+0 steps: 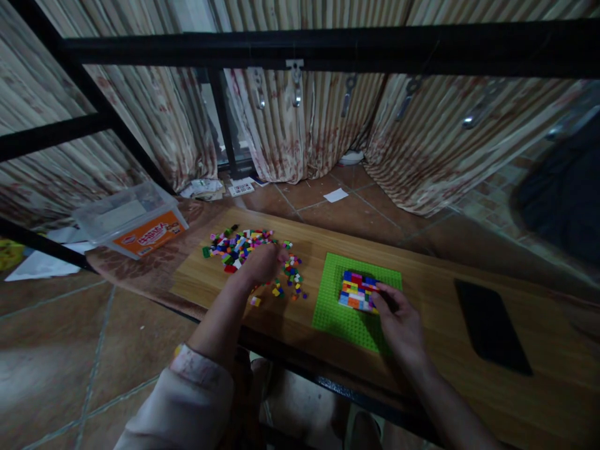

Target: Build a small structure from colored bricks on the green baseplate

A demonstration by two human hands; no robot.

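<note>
Over the right part of a loose pile of toy building bricks (241,244), my left hand (263,262) has its fingers curled together. Its back hides what they hold, if anything. Small bricks (294,272) lie scattered just right of it. A flat, multicoloured block of joined bricks (357,292) rests on or just above a green studded baseplate (328,319); which of the two, I cannot tell. My right hand (400,319) grips the right edge of this block, thumb in front and fingers behind.
The wooden table (435,350) bears a dark flat phone-like slab (492,325) at the right. To the left stands a clear plastic tub (131,215) with an orange label. A black metal bar (300,53) with hooks spans the view above, before striped curtains (309,125).
</note>
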